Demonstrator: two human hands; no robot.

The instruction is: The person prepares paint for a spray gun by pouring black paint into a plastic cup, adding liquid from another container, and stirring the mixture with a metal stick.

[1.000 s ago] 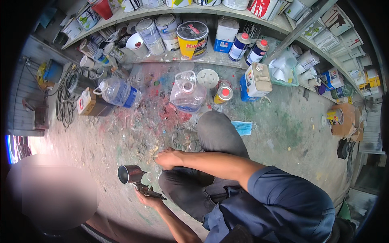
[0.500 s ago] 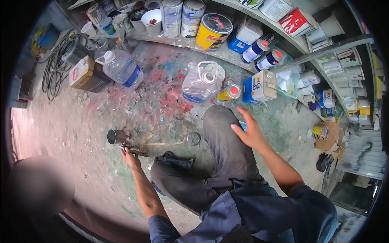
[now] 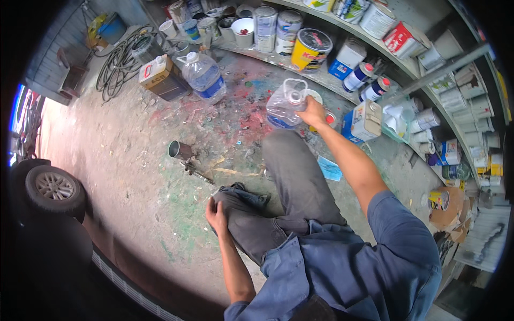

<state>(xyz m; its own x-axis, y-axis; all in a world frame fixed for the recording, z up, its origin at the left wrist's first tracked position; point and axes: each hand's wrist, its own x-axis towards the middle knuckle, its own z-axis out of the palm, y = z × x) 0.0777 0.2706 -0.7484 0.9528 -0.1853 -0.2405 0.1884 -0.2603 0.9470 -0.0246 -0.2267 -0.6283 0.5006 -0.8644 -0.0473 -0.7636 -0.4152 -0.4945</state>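
My right hand (image 3: 313,113) is at the neck of a clear plastic jug (image 3: 281,109) with a loop handle, its fingers closed against the jug's shoulder. The jug stands on the floor; a small yellow tin (image 3: 330,117) is partly hidden behind my wrist. On my bent left knee rests my left hand (image 3: 216,215), empty, its fingers loosely apart. A spray gun (image 3: 196,170) with a dark metal cup (image 3: 180,150) lies on the floor beyond that hand, apart from it.
Another clear jug (image 3: 204,80) and a gold-brown metal can (image 3: 163,79) stand at the far left, near a coiled hose (image 3: 120,67). Shelves of paint tins (image 3: 312,49) curve along the back and right. A blue-white can (image 3: 362,122) and a blue sheet-like thing (image 3: 329,167) lie right of my knee.
My left hand has let go of the spray gun and come back to my knee. My right hand has gone from beside my right knee forward to the jug. The view has shifted.
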